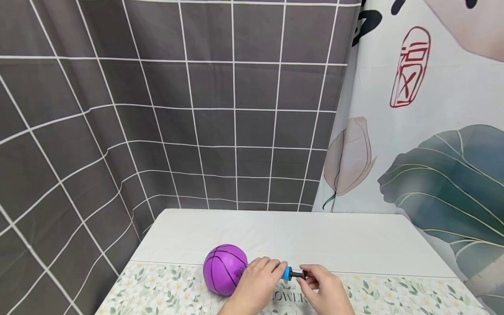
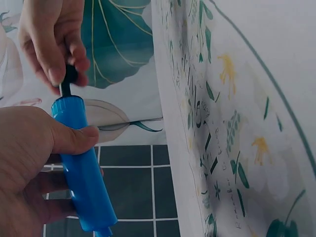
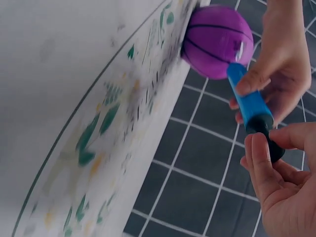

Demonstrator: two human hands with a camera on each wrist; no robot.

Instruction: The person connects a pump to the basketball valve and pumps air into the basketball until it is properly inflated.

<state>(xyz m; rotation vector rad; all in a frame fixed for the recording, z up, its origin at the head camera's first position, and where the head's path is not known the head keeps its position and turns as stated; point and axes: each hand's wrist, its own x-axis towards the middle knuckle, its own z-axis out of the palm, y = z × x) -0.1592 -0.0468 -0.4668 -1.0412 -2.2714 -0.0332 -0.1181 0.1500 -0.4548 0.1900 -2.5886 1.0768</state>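
Observation:
A purple basketball (image 1: 224, 269) with black lines rests on the table, left of both hands. My left hand (image 1: 257, 280) grips the blue barrel of a small hand pump (image 2: 88, 185), its thumb lying across the barrel. The pump's far end points at the ball (image 3: 216, 42) and looks close against it in the right wrist view; whether a needle enters the ball cannot be seen. With thumb and fingers, my right hand (image 1: 326, 288) pinches the black handle (image 3: 274, 148) at the other end. A short length of rod (image 1: 297, 274) shows between handle and barrel.
The table carries a white cloth (image 1: 283, 236) with a floral band (image 1: 401, 293) along the near side. Behind it hangs a dark grey curtain (image 1: 256, 127) with white grid lines. A white curtain (image 1: 378, 92) with leaf prints hangs at the right.

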